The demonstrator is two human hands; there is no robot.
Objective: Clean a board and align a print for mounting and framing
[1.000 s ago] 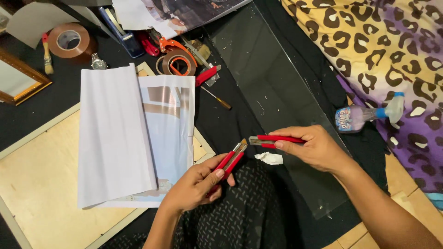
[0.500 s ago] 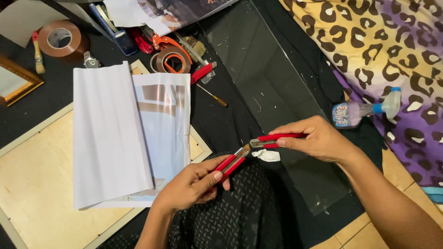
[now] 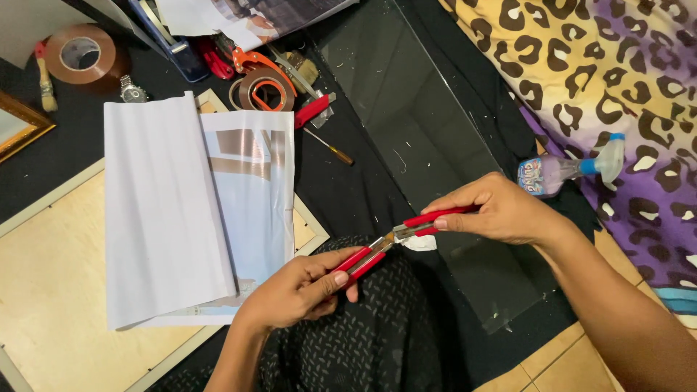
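Gripping one red-handled tool [image 3: 359, 260] in the left hand [image 3: 294, 294] and a second red-handled tool [image 3: 428, 219] in the right hand [image 3: 504, 213], fingers clamped on each, the person holds their metal tips together above a glass pane [image 3: 421, 138]. White paper [image 3: 196, 210] lies left on a wooden frame [image 3: 43, 276]. Tape rolls [image 3: 263, 88], a screwdriver [image 3: 330, 147] and a spray bottle [image 3: 566, 170] lie well apart.

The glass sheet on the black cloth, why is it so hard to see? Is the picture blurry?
Head view: sharp, not blurry; the hands and the two red-handled tools, one in the left hand and one in the right hand, show crisp edges. Head view: the glass sheet is clear, so the dark cloth shows through it; only a faint grey sheen and pale specks mark it. Head view: lighting is even, shadows soft.
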